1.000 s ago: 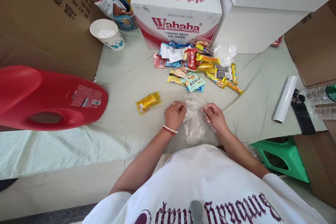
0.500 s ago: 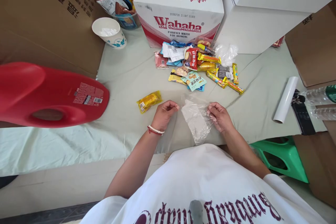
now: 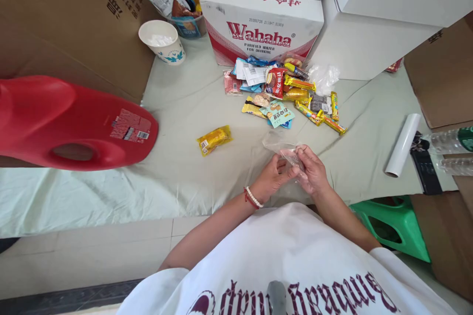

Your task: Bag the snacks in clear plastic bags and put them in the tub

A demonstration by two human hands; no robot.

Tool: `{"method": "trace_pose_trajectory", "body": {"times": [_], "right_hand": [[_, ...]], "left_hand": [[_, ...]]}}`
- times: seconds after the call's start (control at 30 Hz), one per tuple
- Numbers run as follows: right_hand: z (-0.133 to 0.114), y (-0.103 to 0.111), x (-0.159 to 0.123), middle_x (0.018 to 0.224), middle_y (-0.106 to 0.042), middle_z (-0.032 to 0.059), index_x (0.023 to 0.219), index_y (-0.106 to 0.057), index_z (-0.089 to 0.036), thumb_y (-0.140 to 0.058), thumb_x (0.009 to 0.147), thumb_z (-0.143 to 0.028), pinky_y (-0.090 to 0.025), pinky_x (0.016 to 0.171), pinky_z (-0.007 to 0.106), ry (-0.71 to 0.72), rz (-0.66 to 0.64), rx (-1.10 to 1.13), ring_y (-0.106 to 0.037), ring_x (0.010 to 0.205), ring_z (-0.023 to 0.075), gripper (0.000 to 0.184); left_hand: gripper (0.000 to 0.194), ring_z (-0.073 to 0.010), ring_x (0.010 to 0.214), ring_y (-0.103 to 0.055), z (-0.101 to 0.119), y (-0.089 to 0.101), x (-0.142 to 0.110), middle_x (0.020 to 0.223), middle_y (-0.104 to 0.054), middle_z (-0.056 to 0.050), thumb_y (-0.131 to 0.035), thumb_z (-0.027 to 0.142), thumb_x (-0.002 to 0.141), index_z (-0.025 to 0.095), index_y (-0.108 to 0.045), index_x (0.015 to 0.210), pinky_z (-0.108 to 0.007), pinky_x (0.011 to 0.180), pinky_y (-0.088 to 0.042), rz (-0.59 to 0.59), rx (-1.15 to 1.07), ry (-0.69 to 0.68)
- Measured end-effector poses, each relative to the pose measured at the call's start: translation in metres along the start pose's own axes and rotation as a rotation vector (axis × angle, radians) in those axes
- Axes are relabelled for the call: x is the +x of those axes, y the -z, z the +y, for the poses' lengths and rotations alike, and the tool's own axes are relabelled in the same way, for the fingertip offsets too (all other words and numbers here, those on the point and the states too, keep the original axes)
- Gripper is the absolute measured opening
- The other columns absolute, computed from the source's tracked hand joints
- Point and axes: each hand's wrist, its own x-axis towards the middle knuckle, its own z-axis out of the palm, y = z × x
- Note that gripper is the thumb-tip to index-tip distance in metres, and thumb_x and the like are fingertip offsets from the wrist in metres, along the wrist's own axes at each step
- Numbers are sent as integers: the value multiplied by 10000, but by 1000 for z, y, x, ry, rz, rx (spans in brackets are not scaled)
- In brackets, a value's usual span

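Observation:
Close to my body, over the near edge of the table, I hold a clear plastic bag. Its loose, see-through end sticks out beyond my fingers toward the snack pile. My right hand is closed on the bag's right side, thumb and fingers pinching the film. From the left, my left hand meets it, fingers curled and thumb pressed against the bag's lower part. A yellow wrapped snack lies on the cloth beyond my left hand. Past the bag is a heap of packaged snacks, with a pale green packet at its near side.
A large red jug lies at the left. A paper cup and a snack tub stand at the back left. The Wahaba-style water carton and white boxes line the back. A white roll and bottles are at the right.
My left hand has moved right, from beside the bag onto it. The bag, spread out before with a whitish area showing, is now gathered between both hands. The view has shifted slightly.

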Motion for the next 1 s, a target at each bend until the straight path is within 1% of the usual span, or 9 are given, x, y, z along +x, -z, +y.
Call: {"method": "trace_pose_trajectory", "body": {"times": [0.1, 0.23, 0.5, 0.67, 0.77, 0.83, 0.9, 0.93, 1.0], "right_hand": [[-1, -6, -4, 954, -737, -6, 899, -507, -264, -700, 819, -613, -277, 385, 236, 102, 22, -92, -400, 434, 74, 407], [-4, 0, -2, 978, -724, -10, 871, -511, -250, -671, 884, -546, -242, 364, 241, 229, 96, -177, -352, 386, 46, 336], [-2, 17, 0, 880, -681, -18, 876, -509, -246, -649, 912, -517, -263, 373, 249, 305, 250, -205, -389, 407, 60, 307], [-3, 36, 0, 790, -642, -36, 872, -519, -242, -685, 898, -504, -256, 372, 244, 342, 302, -183, -390, 402, 62, 311], [-7, 47, -2, 803, -676, -29, 857, -513, -236, -742, 845, -520, -207, 363, 234, 295, 270, -121, -354, 383, 44, 365], [-9, 51, -6, 867, -718, -13, 861, -502, -235, -783, 803, -518, -148, 362, 229, 210, 173, -53, -301, 365, 24, 403], [-11, 51, -11, 968, -748, 7, 878, -493, -239, -800, 789, -510, -99, 365, 229, 119, 50, 3, -254, 354, 7, 420], [-11, 50, -14, 1012, -753, 14, 888, -489, -242, -798, 793, -509, -84, 365, 229, 87, -2, 22, -241, 351, 3, 418], [-12, 46, -19, 1049, -755, 19, 902, -489, -249, -786, 805, -517, -76, 360, 226, 44, -88, 42, -236, 342, 1, 412]], "left_hand": [[595, -183, 916, -629, -5, -5, 4, 989, -680, -56, -896, 408, 663, 194, -621, 1146, -299, 797, -494, 16, -96, 36], [415, -83, 627, -460, 0, 7, 3, 726, -539, 39, -824, 501, 709, 168, -626, 859, -233, 599, -384, 113, -76, 46], [460, -69, 553, -391, 5, 33, -8, 648, -435, 79, -836, 513, 672, 200, -532, 817, -219, 539, -334, 216, -223, 45], [425, -67, 552, -376, 14, 69, -23, 655, -460, 70, -887, 427, 656, 191, -569, 811, -214, 514, -293, 219, -168, 59], [374, -101, 684, -506, 27, 92, -33, 752, -562, 18, -892, 376, 670, 179, -587, 761, -223, 615, -402, 119, -76, 37], [359, -180, 974, -602, 35, 99, -34, 999, -650, -56, -848, 431, 732, 177, -597, 772, -283, 820, -491, 37, -72, 22], [398, -263, 1244, -550, 41, 95, -28, 1255, -620, -101, -763, 554, 803, 194, -619, 898, -383, 982, -486, -10, -90, 42], [457, -285, 1316, -515, 41, 89, -21, 1336, -586, -116, -736, 606, 811, 211, -621, 1010, -421, 1025, -471, -17, -77, 59], [705, -308, 1386, -470, 39, 71, -3, 1446, -514, -160, -791, 630, 744, 240, -552, 1280, -454, 1080, -433, -34, 20, 101]]}}
